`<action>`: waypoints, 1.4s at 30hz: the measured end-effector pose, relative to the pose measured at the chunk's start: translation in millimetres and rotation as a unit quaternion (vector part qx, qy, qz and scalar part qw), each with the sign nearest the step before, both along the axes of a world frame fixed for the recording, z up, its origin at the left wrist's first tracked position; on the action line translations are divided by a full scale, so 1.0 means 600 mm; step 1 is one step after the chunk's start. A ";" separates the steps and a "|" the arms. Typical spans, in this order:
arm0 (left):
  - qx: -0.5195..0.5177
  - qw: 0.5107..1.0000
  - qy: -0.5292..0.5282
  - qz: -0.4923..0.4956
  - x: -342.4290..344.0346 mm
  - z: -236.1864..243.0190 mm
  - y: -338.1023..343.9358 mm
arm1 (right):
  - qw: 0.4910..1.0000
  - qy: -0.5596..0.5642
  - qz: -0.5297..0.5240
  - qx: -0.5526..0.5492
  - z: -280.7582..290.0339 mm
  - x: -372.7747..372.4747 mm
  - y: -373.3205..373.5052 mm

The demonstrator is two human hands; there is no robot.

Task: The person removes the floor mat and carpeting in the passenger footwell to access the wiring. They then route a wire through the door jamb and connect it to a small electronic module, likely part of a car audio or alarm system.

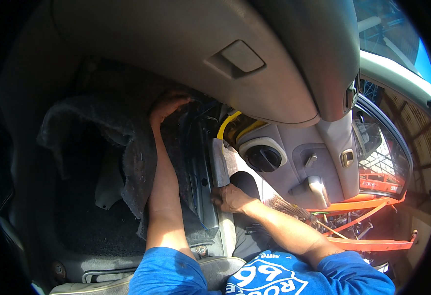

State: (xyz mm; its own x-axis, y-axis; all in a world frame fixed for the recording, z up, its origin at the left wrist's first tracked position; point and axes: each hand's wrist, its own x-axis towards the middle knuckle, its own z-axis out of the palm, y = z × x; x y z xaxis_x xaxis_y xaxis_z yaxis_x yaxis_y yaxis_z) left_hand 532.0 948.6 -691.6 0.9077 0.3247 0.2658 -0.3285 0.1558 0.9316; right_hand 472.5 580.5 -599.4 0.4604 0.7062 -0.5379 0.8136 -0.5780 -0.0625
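Observation:
My left hand (169, 105) reaches into the shaded footwell under the dashboard, by the carpet's edge and some dark wiring (208, 110). Its fingers are bent, and whatever they grip is lost in shadow. A folded-back piece of grey, felt-backed carpet (139, 167) lies along my left forearm. Lower right, my right hand (233, 198) is closed at the lower end of a grey sill trim strip (219, 164) in the doorway. Beside that strip, bare dark metal of the sill (203, 184) shows.
Above my hands hangs the grey dashboard with its glove box latch (244, 55). The open car door (299, 152) with a round speaker stands to the right. Beyond the doorway are orange metal bars (373, 245) and a bristle brush (289, 206). A seat edge (220, 270) is near me.

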 end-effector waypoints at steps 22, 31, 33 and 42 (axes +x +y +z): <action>0.144 0.950 0.048 0.271 0.061 -0.081 -0.011 | 1.000 0.005 -0.003 -0.012 0.011 -0.007 0.008; 0.521 0.709 0.384 0.279 0.097 -0.028 -0.098 | 0.997 0.046 -0.023 0.062 -0.024 -0.001 -0.049; 0.554 0.679 0.372 0.306 0.093 0.014 -0.140 | 0.994 0.054 -0.053 0.081 -0.040 0.004 -0.057; 0.346 0.819 0.349 0.294 -0.029 0.095 -0.388 | 0.993 0.007 -0.068 0.099 -0.082 0.011 -0.058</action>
State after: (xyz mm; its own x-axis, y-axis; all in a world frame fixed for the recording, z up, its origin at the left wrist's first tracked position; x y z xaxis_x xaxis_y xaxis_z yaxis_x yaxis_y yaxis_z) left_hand 514.4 715.7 -634.3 0.6574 0.7517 0.0530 0.4944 -0.4833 0.7225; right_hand 478.9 546.0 -648.5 0.5533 0.7299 -0.4014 0.7266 -0.6585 -0.1960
